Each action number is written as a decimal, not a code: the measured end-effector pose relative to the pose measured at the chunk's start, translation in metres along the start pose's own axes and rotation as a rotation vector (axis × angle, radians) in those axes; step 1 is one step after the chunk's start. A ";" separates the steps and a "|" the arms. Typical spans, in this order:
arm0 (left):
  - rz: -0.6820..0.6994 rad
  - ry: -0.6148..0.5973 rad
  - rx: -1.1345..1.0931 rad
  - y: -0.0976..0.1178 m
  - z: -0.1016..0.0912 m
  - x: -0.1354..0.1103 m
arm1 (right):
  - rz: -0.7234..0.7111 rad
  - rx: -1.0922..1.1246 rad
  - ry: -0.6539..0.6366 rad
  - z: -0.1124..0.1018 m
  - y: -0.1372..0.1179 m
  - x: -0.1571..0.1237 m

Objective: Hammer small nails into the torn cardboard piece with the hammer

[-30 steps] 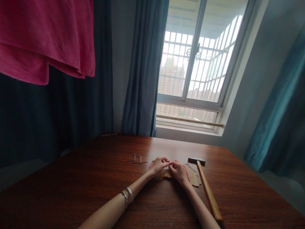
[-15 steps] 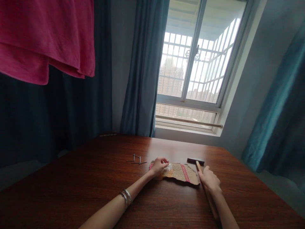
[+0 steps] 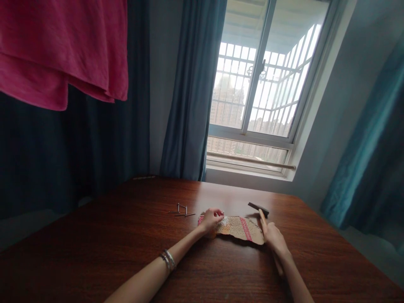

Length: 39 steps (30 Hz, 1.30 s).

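Observation:
My right hand (image 3: pixel 275 239) is wrapped round the wooden handle of a hammer (image 3: pixel 259 208), its dark head pointing away from me and tilted beyond the right end of a piece of cardboard (image 3: pixel 235 227). The cardboard lies flat on the table, brown with dark specks, pink bands and a torn wavy near edge. Over its left part, my left hand (image 3: pixel 212 219) is closed in a pinch on what looks like a nail, with only a small shiny tip showing at the fingertips. Several loose nails (image 3: pixel 182 209) lie on the table left of that hand.
The brown wooden table (image 3: pixel 94 252) spreads out around the cardboard. Behind it stand a window (image 3: pixel 252 84) with bars outside and blue curtains (image 3: pixel 189 92). A pink cloth (image 3: pixel 63 50) hangs at the upper left.
The hammer has shifted and tilted in my right hand, its head slanting more and its handle drawn in. My left hand keeps its place over the cardboard.

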<state>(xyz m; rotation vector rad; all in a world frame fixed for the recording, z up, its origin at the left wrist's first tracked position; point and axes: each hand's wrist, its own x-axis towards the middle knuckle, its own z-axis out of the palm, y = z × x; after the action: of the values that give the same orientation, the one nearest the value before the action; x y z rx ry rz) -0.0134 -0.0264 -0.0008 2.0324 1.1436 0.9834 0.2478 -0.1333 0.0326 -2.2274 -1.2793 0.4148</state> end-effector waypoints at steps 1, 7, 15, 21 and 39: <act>0.002 0.002 0.002 0.000 0.000 0.000 | -0.003 0.095 -0.007 0.000 -0.002 0.002; -0.012 0.008 0.035 0.006 -0.002 -0.002 | -0.061 0.631 -0.166 -0.013 -0.022 -0.003; -0.007 -0.005 0.027 0.009 -0.004 -0.004 | -0.055 1.184 -0.619 -0.018 -0.046 -0.041; -0.010 -0.032 0.011 0.006 -0.003 -0.003 | -0.101 1.050 -0.676 -0.011 -0.053 -0.052; 0.008 -0.023 0.021 0.009 -0.003 -0.004 | -0.190 0.951 -0.690 -0.015 -0.059 -0.069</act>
<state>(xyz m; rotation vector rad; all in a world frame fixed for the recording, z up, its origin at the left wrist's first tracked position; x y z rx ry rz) -0.0137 -0.0336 0.0068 2.0614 1.1393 0.9527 0.1795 -0.1733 0.0789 -1.1655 -1.1968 1.4434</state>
